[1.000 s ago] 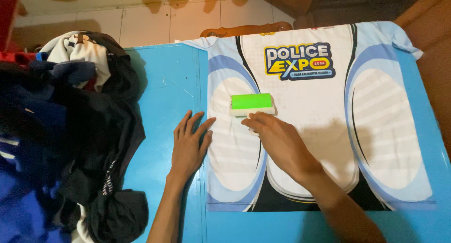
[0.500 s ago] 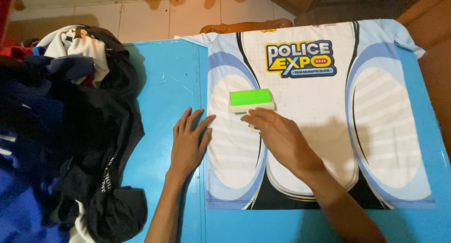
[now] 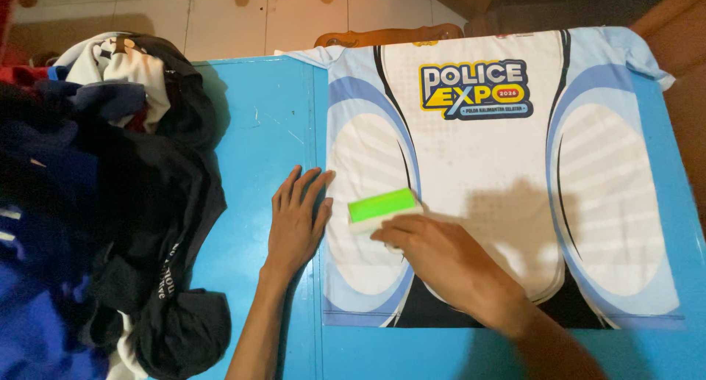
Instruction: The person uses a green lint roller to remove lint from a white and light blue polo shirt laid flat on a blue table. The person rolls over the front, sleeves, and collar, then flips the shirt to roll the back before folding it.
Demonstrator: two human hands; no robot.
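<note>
Jersey (image 3: 500, 174): flat on blue table (image 3: 257, 115), lint-brushing in hand. Right hand (image 3: 441, 259) clamped on green brush (image 3: 382, 207), at jersey's 8 o'clock. Left hand (image 3: 294, 218) flat, fingers spread, pinning hem edge. Clothes heap (image 3: 110, 203) at 9 o'clock. Next: steady strokes, cloth held taut.

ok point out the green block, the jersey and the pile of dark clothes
green block (image 3: 382, 205), head view, on its green top face
jersey (image 3: 478, 152), head view, on the white centre panel below the logo
dark clothes (image 3: 110, 203), head view, on the black cloth mid-pile
</note>
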